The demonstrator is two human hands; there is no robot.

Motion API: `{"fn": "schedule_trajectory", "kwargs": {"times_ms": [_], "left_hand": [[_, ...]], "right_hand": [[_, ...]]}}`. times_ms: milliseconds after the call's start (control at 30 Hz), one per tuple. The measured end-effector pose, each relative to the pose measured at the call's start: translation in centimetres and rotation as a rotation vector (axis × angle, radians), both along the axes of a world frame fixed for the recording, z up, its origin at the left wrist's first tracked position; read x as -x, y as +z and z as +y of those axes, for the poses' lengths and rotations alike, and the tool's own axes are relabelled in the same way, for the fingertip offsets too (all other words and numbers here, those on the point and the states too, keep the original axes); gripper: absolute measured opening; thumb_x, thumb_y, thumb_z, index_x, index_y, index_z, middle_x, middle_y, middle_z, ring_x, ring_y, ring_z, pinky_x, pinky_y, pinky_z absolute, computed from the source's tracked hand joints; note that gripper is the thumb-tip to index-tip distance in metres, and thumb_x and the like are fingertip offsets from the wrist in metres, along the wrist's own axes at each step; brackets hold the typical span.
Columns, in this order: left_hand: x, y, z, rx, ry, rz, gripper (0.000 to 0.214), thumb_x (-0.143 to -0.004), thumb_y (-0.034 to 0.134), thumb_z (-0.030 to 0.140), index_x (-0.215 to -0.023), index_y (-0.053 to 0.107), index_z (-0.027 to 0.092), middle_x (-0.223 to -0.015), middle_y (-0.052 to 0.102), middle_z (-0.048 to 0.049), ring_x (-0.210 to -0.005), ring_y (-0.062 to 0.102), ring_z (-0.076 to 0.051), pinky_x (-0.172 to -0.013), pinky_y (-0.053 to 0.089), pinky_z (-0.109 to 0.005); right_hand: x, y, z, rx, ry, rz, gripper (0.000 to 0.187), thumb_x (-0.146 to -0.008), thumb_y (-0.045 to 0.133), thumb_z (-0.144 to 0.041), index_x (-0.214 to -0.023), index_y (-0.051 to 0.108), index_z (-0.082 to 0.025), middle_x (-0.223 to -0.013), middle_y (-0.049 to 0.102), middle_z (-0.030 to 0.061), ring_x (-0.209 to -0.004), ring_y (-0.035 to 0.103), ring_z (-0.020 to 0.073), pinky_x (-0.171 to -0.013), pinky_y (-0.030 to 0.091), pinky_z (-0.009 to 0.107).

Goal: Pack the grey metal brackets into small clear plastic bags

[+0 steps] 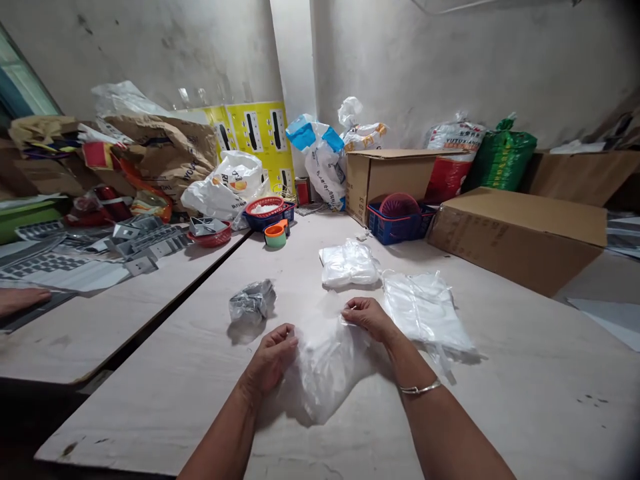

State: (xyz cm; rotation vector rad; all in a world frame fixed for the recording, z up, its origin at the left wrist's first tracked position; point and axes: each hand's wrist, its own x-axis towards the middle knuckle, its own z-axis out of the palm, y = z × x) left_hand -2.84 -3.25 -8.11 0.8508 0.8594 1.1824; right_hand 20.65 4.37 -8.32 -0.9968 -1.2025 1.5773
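A clear plastic bag [325, 367] with white contents lies on the wooden table [525, 400] right in front of me. My left hand [273, 357] pinches its left top edge, fingers curled. My right hand [367, 317], a thin bangle on the wrist, pinches the bag's right top corner. To the right of that hand lies a stack of flat clear bags [425, 310]. Behind it sits a filled white bag [349, 264]. A small crumpled grey bag [251, 303] rests to the left.
A long cardboard box [520, 233] lies at the right, with an open carton [385, 175] and blue basket [397, 225] behind. Red and blue baskets [267, 212] and an orange-green cup [275, 235] stand farther back. Metal parts [145, 243] cover the left table. Another person's hand [20, 298] rests at the far left.
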Motion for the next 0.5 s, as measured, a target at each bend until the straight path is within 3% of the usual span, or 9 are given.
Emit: {"fn": "schedule_trajectory", "kwargs": {"times_ms": [100, 233, 500], "left_hand": [[-0.05, 0.31, 0.29, 0.005, 0.055, -0.019, 0.03, -0.063, 0.074, 0.021, -0.089, 0.06, 0.017, -0.072, 0.061, 0.0011, -0.057, 0.054, -0.008, -0.053, 0.041, -0.017], [-0.11, 0.48, 0.56, -0.044, 0.033, -0.053, 0.032, -0.063, 0.07, 0.019, -0.094, 0.061, 0.015, -0.074, 0.063, -0.001, -0.06, 0.056, -0.01, -0.057, 0.044, -0.02], [0.2, 0.2, 0.75, -0.027, 0.002, -0.085, 0.041, -0.063, 0.061, 0.017, -0.102, 0.054, 0.014, -0.07, 0.061, -0.0015, -0.052, 0.055, -0.013, -0.05, 0.044, -0.026]], "right_hand": [[0.01, -0.02, 0.03, 0.01, -0.084, -0.03, 0.035, -0.047, 0.078, -0.04, -0.059, 0.058, -0.015, -0.054, 0.054, -0.0041, -0.052, 0.045, 0.0079, -0.052, 0.033, 0.021], [-0.37, -0.17, 0.13, 0.036, -0.175, -0.054, 0.039, -0.046, 0.077, -0.045, -0.061, 0.058, -0.015, -0.053, 0.054, -0.0039, -0.051, 0.045, 0.0087, -0.05, 0.034, 0.022], [-0.65, -0.3, 0.14, 0.091, -0.213, -0.075, 0.042, -0.046, 0.076, -0.049, -0.066, 0.062, -0.015, -0.055, 0.057, -0.0018, -0.05, 0.047, 0.0109, -0.049, 0.037, 0.025]]}}
